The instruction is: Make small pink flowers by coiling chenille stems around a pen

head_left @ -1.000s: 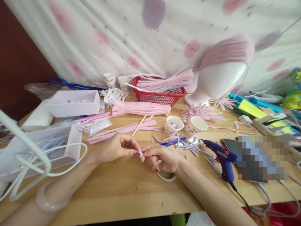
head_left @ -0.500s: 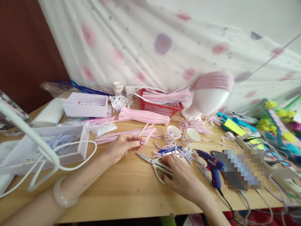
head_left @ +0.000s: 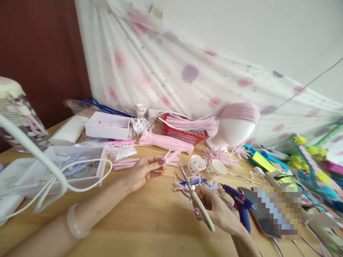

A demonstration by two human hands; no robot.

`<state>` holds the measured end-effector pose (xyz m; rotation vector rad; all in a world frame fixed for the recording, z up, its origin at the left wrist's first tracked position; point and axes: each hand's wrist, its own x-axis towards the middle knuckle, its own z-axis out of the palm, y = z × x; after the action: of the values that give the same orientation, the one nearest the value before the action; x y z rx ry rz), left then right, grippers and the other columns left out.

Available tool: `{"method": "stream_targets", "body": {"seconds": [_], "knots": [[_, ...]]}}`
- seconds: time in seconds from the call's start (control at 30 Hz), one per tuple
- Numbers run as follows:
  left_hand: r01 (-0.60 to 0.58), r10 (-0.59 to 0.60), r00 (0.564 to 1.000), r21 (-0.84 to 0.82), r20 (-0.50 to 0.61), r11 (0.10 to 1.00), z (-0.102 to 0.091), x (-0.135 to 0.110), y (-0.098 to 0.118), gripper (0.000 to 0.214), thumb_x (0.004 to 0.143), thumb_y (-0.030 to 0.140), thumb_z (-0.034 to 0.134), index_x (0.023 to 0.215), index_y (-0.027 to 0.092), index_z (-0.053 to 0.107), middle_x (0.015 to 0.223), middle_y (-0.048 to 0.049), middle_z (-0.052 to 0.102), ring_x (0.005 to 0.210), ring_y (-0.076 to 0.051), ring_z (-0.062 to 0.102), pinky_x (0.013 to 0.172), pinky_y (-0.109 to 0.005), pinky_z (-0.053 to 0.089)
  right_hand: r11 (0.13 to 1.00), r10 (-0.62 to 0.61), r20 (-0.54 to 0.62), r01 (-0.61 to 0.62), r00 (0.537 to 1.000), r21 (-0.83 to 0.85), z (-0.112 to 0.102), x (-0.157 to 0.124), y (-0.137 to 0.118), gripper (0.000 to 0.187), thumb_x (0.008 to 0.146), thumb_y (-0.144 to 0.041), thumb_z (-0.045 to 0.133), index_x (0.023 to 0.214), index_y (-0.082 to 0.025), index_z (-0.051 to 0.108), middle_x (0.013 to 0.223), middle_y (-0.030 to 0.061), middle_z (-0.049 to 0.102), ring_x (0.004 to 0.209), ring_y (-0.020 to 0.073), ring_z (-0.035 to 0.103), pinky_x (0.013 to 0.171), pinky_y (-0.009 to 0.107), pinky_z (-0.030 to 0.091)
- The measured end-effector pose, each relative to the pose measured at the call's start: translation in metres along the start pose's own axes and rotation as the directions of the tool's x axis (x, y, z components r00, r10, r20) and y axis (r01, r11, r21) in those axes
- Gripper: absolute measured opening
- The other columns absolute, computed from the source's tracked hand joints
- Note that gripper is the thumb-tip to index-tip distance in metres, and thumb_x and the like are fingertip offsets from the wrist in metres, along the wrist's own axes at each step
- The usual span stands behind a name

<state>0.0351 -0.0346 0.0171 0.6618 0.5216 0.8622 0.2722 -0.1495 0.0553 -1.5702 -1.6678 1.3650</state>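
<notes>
My left hand [head_left: 143,174] pinches a pink pipe cleaner [head_left: 175,155] between thumb and fingers, and a thin pale stick [head_left: 168,153] pokes up from the same grip. Part of the pipe cleaner is hidden by the fingertips. In my right hand [head_left: 218,210] is a pair of scissors [head_left: 200,204] with light handles, raised off the table and seen edge-on, blades pointing up and away. Behind the blades lie cut pipe cleaner pieces [head_left: 183,187] and a blue pen [head_left: 197,181]. A bundle of pink pipe cleaners [head_left: 166,141] rests beyond my left hand.
Two paper cups [head_left: 216,168] stand past the scissors. A blue glue gun [head_left: 239,203] and a phone [head_left: 264,223] lie at right. Behind are a red basket [head_left: 184,136] and a white foam head [head_left: 233,130]. White boxes [head_left: 103,167] and a looping white cable [head_left: 88,161] occupy the left.
My right hand has picked the scissors up from the table and turned them upright on edge. My left hand still holds the pipe cleaner and stick. The view has tilted slightly up.
</notes>
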Motion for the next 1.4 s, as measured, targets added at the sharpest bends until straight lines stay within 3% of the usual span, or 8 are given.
{"method": "stream_targets", "body": {"seconds": [0.17,0.37,0.5,0.67,0.77,0.9,1.13,1.4], "knots": [[-0.049,0.051,0.998,0.058,-0.036,0.997,0.001,0.001,-0.002,0.03,0.052,0.024,0.089,0.075,0.014,0.073,0.073,-0.0008,0.07,0.069,-0.011,0.065,0.064,-0.021,0.054,0.983,-0.168,0.007,0.168,0.986,-0.068,0.009,0.009,-0.003,0.044,0.08,-0.064,0.052,0.094,-0.022,0.049,0.082,0.0042,0.055,0.073,0.0195,0.053,0.072,0.034,0.045],[-0.086,0.091,0.996,0.219,-0.009,0.972,0.005,-0.002,-0.007,0.029,0.056,0.032,0.086,0.073,0.014,0.072,0.069,0.0002,0.067,0.064,-0.01,0.059,0.062,-0.022,0.053,0.964,-0.192,0.071,0.201,0.979,-0.173,0.024,0.03,-0.006,0.042,0.084,-0.062,0.049,0.098,-0.022,0.05,0.086,0.0033,0.057,0.078,0.0185,0.053,0.077,0.032,0.045],[-0.083,0.089,0.996,0.308,-0.006,0.948,0.008,-0.003,-0.008,0.031,0.057,0.037,0.085,0.072,0.013,0.071,0.071,-0.0009,0.067,0.064,-0.011,0.06,0.062,-0.023,0.054,0.97,-0.224,0.113,0.233,0.968,-0.074,0.029,0.046,-0.008,0.044,0.083,-0.064,0.051,0.095,-0.022,0.046,0.085,0.0013,0.055,0.076,0.0162,0.053,0.075,0.031,0.045],[-0.173,0.19,0.982,0.428,0.002,0.887,0.005,-0.001,-0.008,0.023,0.065,0.033,0.08,0.071,0.014,0.069,0.073,-0.0016,0.067,0.065,-0.011,0.06,0.064,-0.023,0.052,0.935,-0.308,0.198,0.258,0.931,0.242,0.034,0.053,-0.003,0.048,0.084,-0.07,0.04,0.091,-0.023,0.042,0.085,0.0028,0.054,0.074,0.0166,0.056,0.068,0.031,0.046],[-0.201,0.243,0.97,0.521,-0.012,0.829,0.002,-0.001,-0.008,0.016,0.068,0.028,0.076,0.073,0.014,0.069,0.074,-0.0023,0.069,0.065,-0.012,0.061,0.065,-0.023,0.052,0.945,-0.3,0.174,0.268,0.938,0.186,0.036,0.051,-0.005,0.048,0.084,-0.069,0.042,0.089,-0.022,0.042,0.083,0.0022,0.054,0.074,0.0167,0.054,0.07,0.031,0.044],[-0.235,0.305,0.952,0.643,0.003,0.729,0.0,-0.001,-0.007,0.009,0.07,0.023,0.07,0.075,0.015,0.069,0.076,-0.0034,0.07,0.067,-0.015,0.064,0.066,-0.025,0.052,0.989,-0.133,0.046,0.135,0.99,-0.058,0.037,0.046,-0.014,0.037,0.086,-0.057,0.049,0.086,-0.021,0.042,0.078,-0.0008,0.05,0.07,0.0147,0.046,0.066,0.029,0.038],[-0.329,0.327,0.928,0.804,0.178,0.496,0.001,-0.002,0.002,0.008,0.078,0.02,0.062,0.075,0.017,0.069,0.077,-0.0025,0.069,0.071,-0.015,0.062,0.063,-0.023,0.049,0.974,-0.049,0.002,0.048,0.999,-0.223,0.039,0.041,-0.016,0.035,0.08,-0.046,0.062,0.082,-0.021,0.038,0.074,-0.0047,0.042,0.066,0.0126,0.039,0.059,0.025,0.032],[-0.497,0.36,0.846,0.826,0.393,0.266,0.012,-0.013,0.005,0.012,0.083,0.013,0.058,0.078,0.018,0.067,0.081,-0.0023,0.066,0.078,-0.015,0.063,0.068,-0.023,0.049,0.991,-0.033,-0.057,0.025,0.998,-0.13,0.044,0.019,-0.014,0.028,0.08,-0.037,0.062,0.078,-0.021,0.038,0.07,-0.0054,0.042,0.064,0.0115,0.039,0.059,0.025,0.033]]}}
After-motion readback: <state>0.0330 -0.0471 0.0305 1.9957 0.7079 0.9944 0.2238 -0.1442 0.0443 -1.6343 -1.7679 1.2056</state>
